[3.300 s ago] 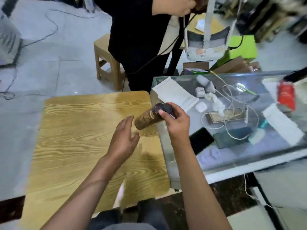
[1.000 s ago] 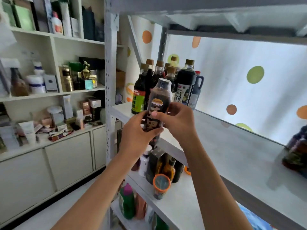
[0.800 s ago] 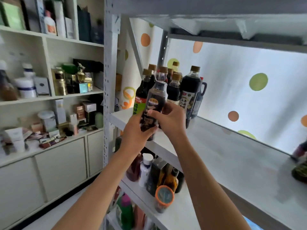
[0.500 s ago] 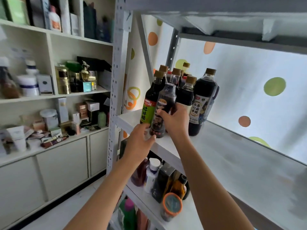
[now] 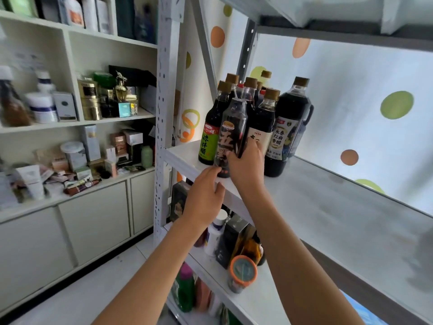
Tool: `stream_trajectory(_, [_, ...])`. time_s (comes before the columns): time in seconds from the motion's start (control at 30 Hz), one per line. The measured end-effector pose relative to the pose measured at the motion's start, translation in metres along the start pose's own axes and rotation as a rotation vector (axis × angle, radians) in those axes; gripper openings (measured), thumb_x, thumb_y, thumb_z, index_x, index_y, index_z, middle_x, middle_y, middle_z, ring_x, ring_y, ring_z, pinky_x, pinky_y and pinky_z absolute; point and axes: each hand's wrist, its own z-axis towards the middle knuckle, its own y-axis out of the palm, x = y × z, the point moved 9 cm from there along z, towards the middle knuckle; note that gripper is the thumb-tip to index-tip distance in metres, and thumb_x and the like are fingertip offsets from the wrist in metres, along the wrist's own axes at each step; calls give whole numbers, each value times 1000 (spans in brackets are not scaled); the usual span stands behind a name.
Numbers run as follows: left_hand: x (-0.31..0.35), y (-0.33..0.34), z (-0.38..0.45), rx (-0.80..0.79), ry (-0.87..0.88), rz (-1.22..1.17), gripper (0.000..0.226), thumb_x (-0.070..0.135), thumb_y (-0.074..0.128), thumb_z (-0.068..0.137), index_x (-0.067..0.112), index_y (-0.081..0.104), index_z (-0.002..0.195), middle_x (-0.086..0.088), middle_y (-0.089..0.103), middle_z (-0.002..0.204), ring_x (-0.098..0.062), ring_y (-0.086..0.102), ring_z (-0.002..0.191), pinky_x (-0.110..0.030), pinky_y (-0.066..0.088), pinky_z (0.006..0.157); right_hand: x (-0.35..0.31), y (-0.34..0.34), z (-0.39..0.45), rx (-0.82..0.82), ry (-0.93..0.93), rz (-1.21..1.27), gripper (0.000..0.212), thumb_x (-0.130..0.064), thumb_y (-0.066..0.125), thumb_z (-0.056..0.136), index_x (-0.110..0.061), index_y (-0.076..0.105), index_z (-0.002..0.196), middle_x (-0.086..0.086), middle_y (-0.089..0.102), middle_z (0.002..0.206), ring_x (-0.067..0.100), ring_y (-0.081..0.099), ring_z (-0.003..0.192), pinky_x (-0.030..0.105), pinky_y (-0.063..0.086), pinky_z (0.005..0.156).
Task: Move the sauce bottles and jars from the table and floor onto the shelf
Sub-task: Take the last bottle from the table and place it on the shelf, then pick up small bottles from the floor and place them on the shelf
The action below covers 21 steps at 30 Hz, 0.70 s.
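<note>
My right hand [image 5: 247,167] was wrapped round the lower half of the bottle [image 5: 230,134], which stood at the shelf [image 5: 328,207] front edge hard against the other bottles [image 5: 269,118], likely to keep the row tight. My left hand [image 5: 206,195] hovered just below, fingers loose and holding nothing, apparently ready to steady the base.

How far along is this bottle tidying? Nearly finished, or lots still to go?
Done: a cluster of dark sauce bottles already stands at the shelf corner. In hand: the right hand grips a dark bottle at that group's front, seemingly touching down; the left hand touches its base with straight fingers. Left: unknown, since table and floor are out of view.
</note>
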Motion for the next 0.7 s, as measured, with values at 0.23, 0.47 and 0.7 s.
stream_trajectory(0.23, [9, -9, -72, 90, -20, 220, 45, 13, 43, 100, 11, 40, 145, -3, 38, 152, -15, 30, 141, -18, 18, 111, 19, -16, -78, -117, -211, -115, 45, -11, 56, 97, -8, 47, 141, 6, 43, 142, 23, 41, 131, 31, 36, 107])
stream_trajectory(0.47, [-20, -38, -188, 131, -193, 416, 51, 8, 48, 97, 9, 38, 147, -6, 36, 153, -19, 28, 142, -30, 20, 119, 46, 17, -193, -320, -386, -130, 38, -16, 52, 99, -8, 54, 135, 6, 46, 142, 23, 38, 134, 38, 36, 113])
stream_trajectory(0.7, [-55, -85, -300, 153, -405, 541, 50, 8, 47, 97, 7, 39, 146, -8, 36, 152, -21, 29, 141, -28, 20, 116, 41, 75, -305, -613, -482, -55, 42, -14, 54, 99, -5, 50, 139, 13, 45, 145, 30, 40, 136, 42, 36, 114])
